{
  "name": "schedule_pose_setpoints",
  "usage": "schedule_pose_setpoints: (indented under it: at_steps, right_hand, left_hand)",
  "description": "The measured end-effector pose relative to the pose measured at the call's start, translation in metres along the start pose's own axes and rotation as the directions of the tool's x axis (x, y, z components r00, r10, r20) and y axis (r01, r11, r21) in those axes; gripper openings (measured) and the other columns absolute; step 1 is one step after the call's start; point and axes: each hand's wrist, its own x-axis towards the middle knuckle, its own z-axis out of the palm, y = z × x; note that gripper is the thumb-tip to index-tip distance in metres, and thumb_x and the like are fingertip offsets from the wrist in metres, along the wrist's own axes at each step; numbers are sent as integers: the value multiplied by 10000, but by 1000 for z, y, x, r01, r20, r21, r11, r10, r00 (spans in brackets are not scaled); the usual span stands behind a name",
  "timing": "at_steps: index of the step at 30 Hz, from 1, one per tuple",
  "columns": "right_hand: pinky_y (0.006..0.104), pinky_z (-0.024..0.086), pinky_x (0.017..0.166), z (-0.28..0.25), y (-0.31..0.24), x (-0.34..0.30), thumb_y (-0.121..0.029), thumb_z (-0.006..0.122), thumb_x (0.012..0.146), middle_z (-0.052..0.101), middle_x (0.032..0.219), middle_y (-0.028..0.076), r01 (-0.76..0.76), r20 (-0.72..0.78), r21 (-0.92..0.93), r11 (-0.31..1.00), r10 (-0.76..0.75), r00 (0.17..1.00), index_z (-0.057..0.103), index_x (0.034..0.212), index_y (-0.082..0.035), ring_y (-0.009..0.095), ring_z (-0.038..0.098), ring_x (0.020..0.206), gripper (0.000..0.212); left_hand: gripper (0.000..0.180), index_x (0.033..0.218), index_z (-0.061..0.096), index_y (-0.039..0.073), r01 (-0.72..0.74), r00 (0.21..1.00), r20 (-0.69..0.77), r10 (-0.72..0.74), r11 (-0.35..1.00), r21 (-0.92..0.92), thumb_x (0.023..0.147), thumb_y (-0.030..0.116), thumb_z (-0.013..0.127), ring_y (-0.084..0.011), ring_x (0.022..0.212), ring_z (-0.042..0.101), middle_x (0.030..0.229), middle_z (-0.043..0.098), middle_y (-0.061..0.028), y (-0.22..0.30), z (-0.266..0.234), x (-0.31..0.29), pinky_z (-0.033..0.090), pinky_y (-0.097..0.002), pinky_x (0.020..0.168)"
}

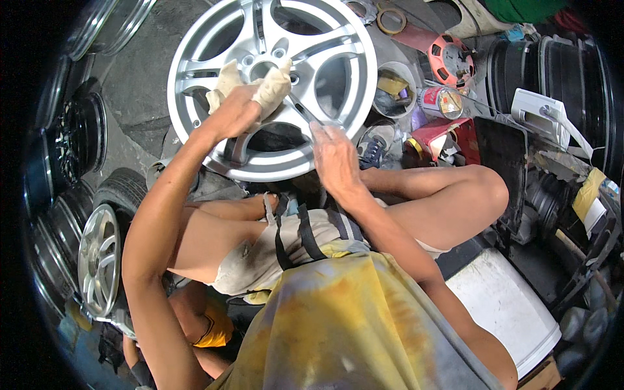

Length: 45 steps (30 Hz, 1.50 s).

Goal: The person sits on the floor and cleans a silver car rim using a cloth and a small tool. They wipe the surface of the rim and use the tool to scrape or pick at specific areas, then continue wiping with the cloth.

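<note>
A large silver alloy wheel rim lies face up in front of me, its split spokes meeting around the open hub hole. My left hand is closed around a cream cloth rag, pressed on the rim's face beside the hub. Some of the rag sticks out past the fingers on the left. Over the rim's near right edge, my right hand grips the rim with its fingers bent onto a spoke. Its thumb is hidden.
Dark wheels and a tyre with a silver rim line the left. At right are a tub of oddments, a tin, a red box and stacked black rims. Someone in orange sits at lower left.
</note>
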Motion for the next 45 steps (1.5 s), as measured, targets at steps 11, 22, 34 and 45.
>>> schedule_pose_setpoints:
  at_steps: [11,22,34,45]
  right_hand:
    - [497,560,805,43,-16,37,75,558,840,694,1029,266,-175,-49,165,971,186,981,678,1194,16,451,684,925,377]
    - [512,555,821,54,-25,55,88,562,839,698,995,235,-177,-81,171,969,193,978,677,1101,28,447,688,922,292]
    - [509,552,806,64,-27,71,89,571,808,692,1039,264,-110,-90,152,982,125,988,674,1174,4,455,683,897,390]
    - [512,568,832,44,-35,82,23,581,847,704,1038,264,-183,141,-38,982,186,972,686,1033,32,447,700,928,214]
  left_hand:
    - [536,1040,582,-66,6,998,63,-2,998,-61,891,399,360,-388,885,598,961,619,-256,-6,8,6,475,-470,840]
    - [539,1002,607,-81,158,987,30,-156,982,-101,898,391,368,-296,815,579,856,642,-188,8,5,3,467,-422,799]
    - [524,1198,610,-149,441,783,-164,-599,722,-534,868,145,330,-306,1015,672,1066,683,-267,14,-16,18,505,-407,949]
    - [489,1173,627,-101,373,877,-149,-457,842,-390,887,210,381,-267,944,640,1010,686,-173,15,-6,7,487,-381,919]
